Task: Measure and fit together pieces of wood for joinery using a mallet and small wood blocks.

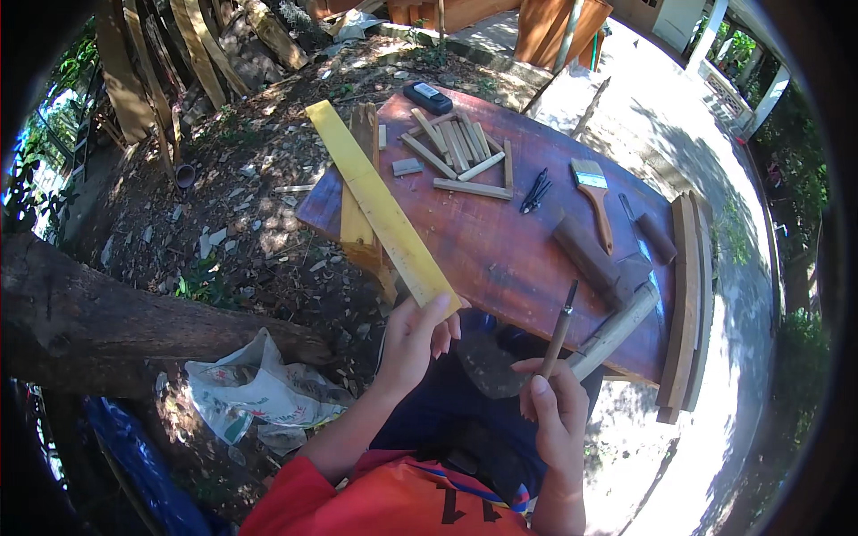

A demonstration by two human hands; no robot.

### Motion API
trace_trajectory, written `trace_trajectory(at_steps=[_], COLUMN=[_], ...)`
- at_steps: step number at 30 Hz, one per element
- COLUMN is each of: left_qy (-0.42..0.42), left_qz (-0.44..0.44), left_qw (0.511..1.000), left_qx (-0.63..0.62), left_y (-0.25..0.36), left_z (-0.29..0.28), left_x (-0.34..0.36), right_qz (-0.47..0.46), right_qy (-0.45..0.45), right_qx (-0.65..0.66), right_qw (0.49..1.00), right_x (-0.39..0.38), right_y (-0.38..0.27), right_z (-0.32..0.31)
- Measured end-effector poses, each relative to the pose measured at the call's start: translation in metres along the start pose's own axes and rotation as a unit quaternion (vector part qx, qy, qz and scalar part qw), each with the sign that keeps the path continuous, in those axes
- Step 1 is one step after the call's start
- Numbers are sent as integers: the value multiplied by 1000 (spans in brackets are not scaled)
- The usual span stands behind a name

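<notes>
My left hand (416, 344) is closed around the near end of a long yellow wooden board (380, 210). The board slants up and away to the left, over the table's left end. In my right hand (556, 406) a slim wooden-handled tool (559, 330) stands nearly upright, its narrow dark metal tip pointing up; the tip's exact shape is too small to tell. Beyond my right hand, a pale round wooden handle (617, 330) lies across the table edge near a thick brown cylinder (585, 259).
On the reddish-brown table (474, 241) lie several short wood strips (460, 147), a paintbrush (593, 196), black slender pieces (535, 191) and a dark handheld device (427, 97). Long curved wood pieces (686, 304) lie along its right end. A log (152, 322) and white sack (264, 389) are left.
</notes>
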State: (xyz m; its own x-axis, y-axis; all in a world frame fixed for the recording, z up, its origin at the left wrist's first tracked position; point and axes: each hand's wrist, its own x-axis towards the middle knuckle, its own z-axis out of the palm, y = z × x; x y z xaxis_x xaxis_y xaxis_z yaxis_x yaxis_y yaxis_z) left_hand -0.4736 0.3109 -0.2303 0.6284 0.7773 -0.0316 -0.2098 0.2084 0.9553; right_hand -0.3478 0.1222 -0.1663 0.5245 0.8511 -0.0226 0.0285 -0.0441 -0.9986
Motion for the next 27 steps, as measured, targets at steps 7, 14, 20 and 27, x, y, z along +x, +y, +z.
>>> trace_trajectory(at_steps=[7, 14, 20, 27], left_qy=[92, 143, 142, 165], left_qz=[26, 61, 77, 102], left_qw=[993, 984, 987, 980], left_qx=[63, 84, -7, -30], left_y=[18, 36, 32, 22], left_z=[-33, -40, -35, -28], left_x=[-18, -22, -18, -9], right_qz=[2, -6, -8, 1], right_qy=[-15, -50, -44, -66], right_qx=[-6, -15, -19, -35], right_qw=[1000, 999, 999, 997], right_x=[-1, -4, -9, -12], right_y=[4, 5, 2, 3], right_z=[18, 20, 18, 21])
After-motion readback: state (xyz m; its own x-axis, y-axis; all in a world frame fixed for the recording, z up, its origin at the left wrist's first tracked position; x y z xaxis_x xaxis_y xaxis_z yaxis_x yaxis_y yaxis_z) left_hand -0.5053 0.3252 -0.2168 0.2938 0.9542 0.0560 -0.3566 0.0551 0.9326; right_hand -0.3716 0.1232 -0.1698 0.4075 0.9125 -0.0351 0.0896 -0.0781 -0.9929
